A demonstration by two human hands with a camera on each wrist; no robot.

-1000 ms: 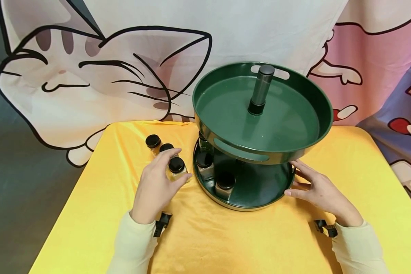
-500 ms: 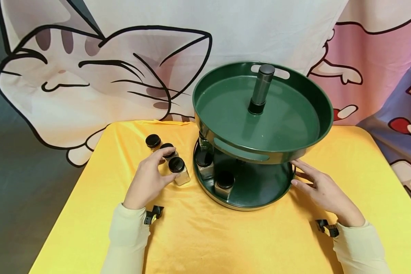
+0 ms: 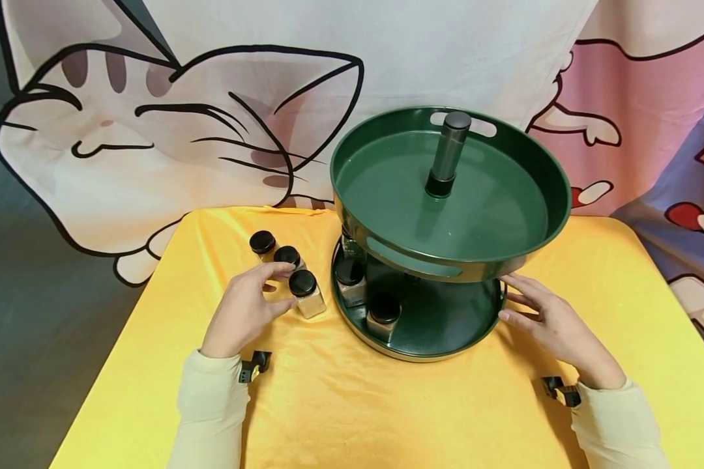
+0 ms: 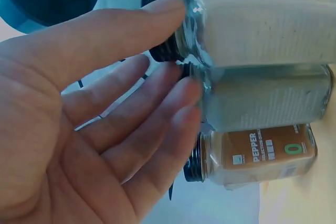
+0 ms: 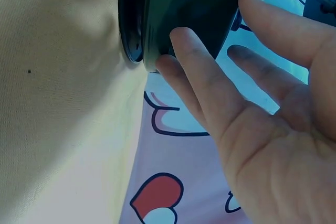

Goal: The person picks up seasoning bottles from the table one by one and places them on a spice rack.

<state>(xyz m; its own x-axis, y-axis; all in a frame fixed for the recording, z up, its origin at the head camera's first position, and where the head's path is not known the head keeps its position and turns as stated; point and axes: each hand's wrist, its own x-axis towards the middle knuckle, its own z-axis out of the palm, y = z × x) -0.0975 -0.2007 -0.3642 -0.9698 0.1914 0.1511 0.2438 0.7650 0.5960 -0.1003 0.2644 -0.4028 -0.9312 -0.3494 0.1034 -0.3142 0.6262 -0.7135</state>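
Observation:
My left hand [image 3: 243,306] is beside the nearest of three black-capped glass jars, its thumb and fingers loosely spread about the jar tops. The nearest jar [image 3: 309,302] has pale contents. Behind it stand a middle jar [image 3: 287,255] and a far jar [image 3: 262,241]; in the left wrist view a jar labelled PEPPER [image 4: 270,153] shows. My right hand [image 3: 548,326] has its fingertips at the right rim of the green turntable's lower tray [image 3: 440,322], fingers extended. Three more jars stand on the tray's left side, the front jar [image 3: 382,319] nearest me.
The upper green tray [image 3: 457,228], with handle slots and a centre post [image 3: 448,153], overhangs the lower one and hides part of it. A yellow cloth [image 3: 352,417] covers the table. Cartoon-printed curtains [image 3: 446,52] hang behind.
My left hand has drawn back to the left from over the nearest jar. My right thumb has moved up along the tray rim. The front jar on the tray has shifted slightly left.

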